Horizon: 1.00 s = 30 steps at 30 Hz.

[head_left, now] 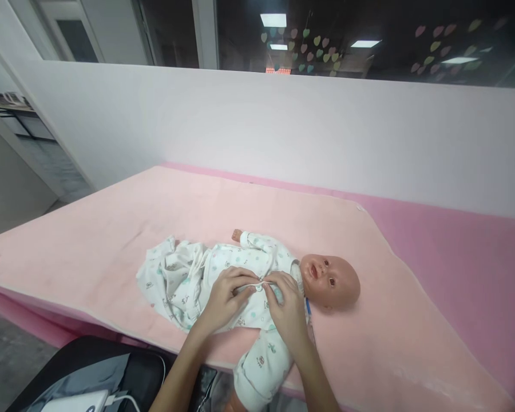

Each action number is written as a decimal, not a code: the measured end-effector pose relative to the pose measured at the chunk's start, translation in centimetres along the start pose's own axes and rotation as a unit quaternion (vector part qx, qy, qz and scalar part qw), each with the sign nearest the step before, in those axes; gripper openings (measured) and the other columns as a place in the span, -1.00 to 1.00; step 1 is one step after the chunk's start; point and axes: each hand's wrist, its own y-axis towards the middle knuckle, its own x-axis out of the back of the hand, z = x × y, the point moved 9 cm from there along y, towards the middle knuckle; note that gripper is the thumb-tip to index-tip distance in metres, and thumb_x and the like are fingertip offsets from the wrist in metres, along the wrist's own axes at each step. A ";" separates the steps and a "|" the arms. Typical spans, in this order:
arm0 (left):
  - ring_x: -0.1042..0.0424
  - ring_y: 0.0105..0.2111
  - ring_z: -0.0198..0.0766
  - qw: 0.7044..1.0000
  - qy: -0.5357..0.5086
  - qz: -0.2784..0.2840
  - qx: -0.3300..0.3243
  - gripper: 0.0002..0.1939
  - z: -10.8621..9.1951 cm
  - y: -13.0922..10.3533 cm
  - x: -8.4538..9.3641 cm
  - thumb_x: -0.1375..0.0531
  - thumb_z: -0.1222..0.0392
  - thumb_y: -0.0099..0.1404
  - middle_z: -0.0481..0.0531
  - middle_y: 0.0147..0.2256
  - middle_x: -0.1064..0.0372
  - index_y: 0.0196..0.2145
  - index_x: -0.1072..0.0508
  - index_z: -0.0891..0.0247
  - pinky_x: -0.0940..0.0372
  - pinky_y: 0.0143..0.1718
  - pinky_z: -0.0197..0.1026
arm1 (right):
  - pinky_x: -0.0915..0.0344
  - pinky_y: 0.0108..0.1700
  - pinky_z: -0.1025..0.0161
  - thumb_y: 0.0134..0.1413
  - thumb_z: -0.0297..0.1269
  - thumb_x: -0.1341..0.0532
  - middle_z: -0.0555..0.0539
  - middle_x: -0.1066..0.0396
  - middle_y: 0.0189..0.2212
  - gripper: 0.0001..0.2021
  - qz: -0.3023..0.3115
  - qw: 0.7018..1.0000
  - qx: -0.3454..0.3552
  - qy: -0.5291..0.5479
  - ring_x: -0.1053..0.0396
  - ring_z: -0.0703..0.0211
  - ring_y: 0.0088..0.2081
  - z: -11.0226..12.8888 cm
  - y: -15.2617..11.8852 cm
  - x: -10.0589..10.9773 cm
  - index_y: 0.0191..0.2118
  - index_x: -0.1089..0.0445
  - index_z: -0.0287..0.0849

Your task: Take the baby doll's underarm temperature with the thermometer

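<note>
A baby doll [332, 280] lies on its back with its head to the right. It wears a white patterned wrap top [227, 257], and white patterned pants or cloth [165, 280] lie bunched over its lower body. Above the doll's chest, my left hand [227, 294] and my right hand [285, 303] meet with fingers pinched on a thin white tie string [258, 286]. A small loop of the string shows between the fingertips. The doll's near sleeve [261, 366] hangs over the table's front edge, while its far arm [257, 240] stretches away from me.
A pale pink mat [124, 217] covers the table, over a darker pink cloth [467, 257]. Behind it stands a white wall [304, 131] with dark windows above. At the lower left, a black chair or bag [86, 355] holds a white device [75, 402] with a cable.
</note>
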 end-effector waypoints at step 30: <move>-0.32 -0.06 -0.12 0.992 0.105 -0.060 0.018 -0.74 1.1 -4.3 3.4 -0.08 0.11 0.27 0.08 -0.10 -0.36 -0.12 -0.46 0.13 -0.30 -0.06 -0.08 | 0.11 0.18 -0.03 0.12 -0.37 -0.07 0.00 -0.40 -0.38 -0.88 0.077 0.982 0.124 -0.121 -0.31 0.15 -0.18 4.5 -0.2 -4.3 -0.41 -0.29 -0.11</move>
